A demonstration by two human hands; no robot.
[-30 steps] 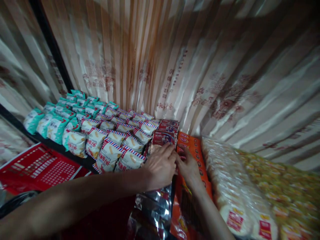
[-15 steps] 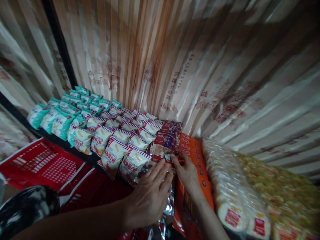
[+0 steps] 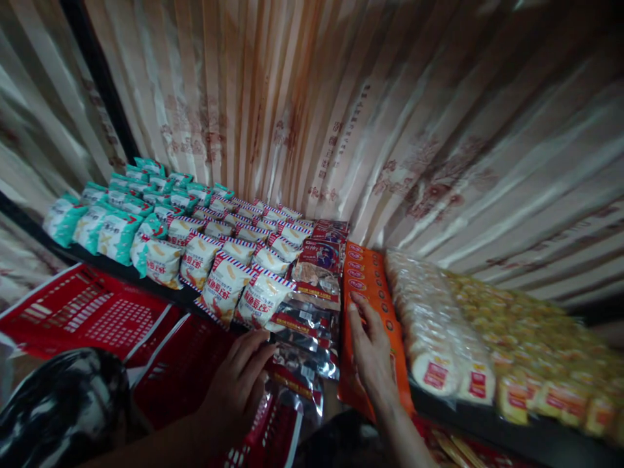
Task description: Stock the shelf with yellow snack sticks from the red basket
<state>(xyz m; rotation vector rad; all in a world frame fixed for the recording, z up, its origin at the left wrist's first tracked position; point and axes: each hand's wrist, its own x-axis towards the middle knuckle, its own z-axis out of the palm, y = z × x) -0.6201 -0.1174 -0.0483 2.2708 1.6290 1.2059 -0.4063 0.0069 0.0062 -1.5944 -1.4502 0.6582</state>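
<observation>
My left hand (image 3: 238, 380) is low at the middle, fingers stretched out, with the fingertips at the left edge of the dark, shiny snack packets (image 3: 302, 318). I cannot tell whether they touch the packets, and the thumb is hidden. These packets overlap in a column, with purple-and-brown fronts higher up. Over the orange packets (image 3: 363, 273) to their right lies my right hand (image 3: 371, 348), its fingers extended and holding nothing. White bags with red lettering and striped edges (image 3: 227, 286) stand in rows left of the dark packets.
Teal-and-white bags (image 3: 117, 237) fill the shelf's left end. Clear-wrapped round white packs (image 3: 433, 364) and yellow packets (image 3: 514, 396) lie on the right. Red baskets (image 3: 92, 312) stand below the black shelf edge (image 3: 468, 413). A pleated printed curtain (image 3: 273, 110) hangs behind.
My left hand has drawn back down and left off the dark packets, uncovering them. My right hand has moved from their edge onto the orange packets. The view has shifted slightly.
</observation>
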